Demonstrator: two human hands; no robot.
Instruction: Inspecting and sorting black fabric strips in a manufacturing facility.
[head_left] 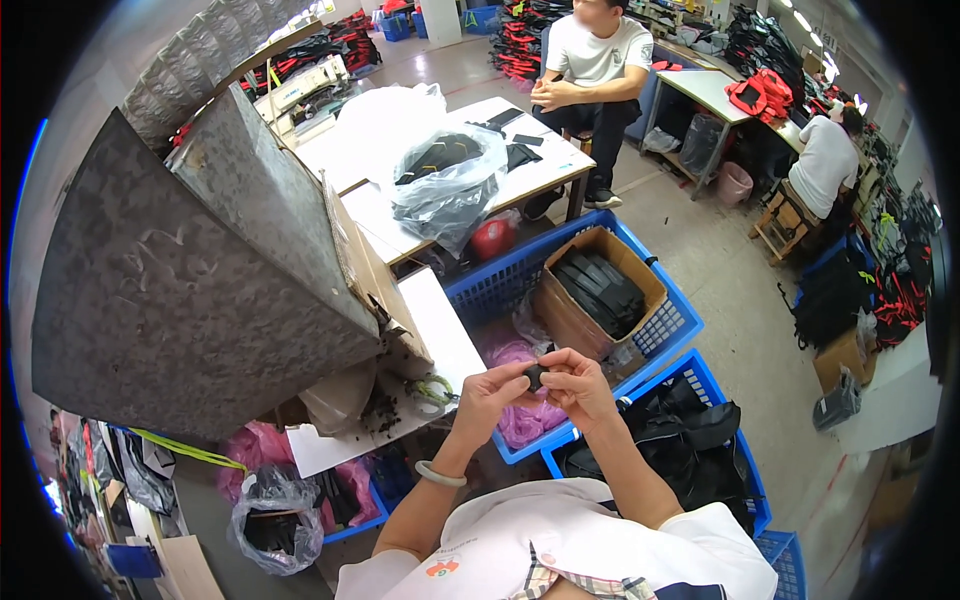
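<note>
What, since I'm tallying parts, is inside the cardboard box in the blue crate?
The cardboard box holds black pieces packed together; whatever lies beneath the top ones is covered.

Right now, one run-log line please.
left hand: pinching small black piece | right hand: pinching same piece | ahead: blue basket holding cardboard box

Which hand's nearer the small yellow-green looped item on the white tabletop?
Left. The left hand is right of the looped item; the right hand is farther right, beyond the left hand.
</note>
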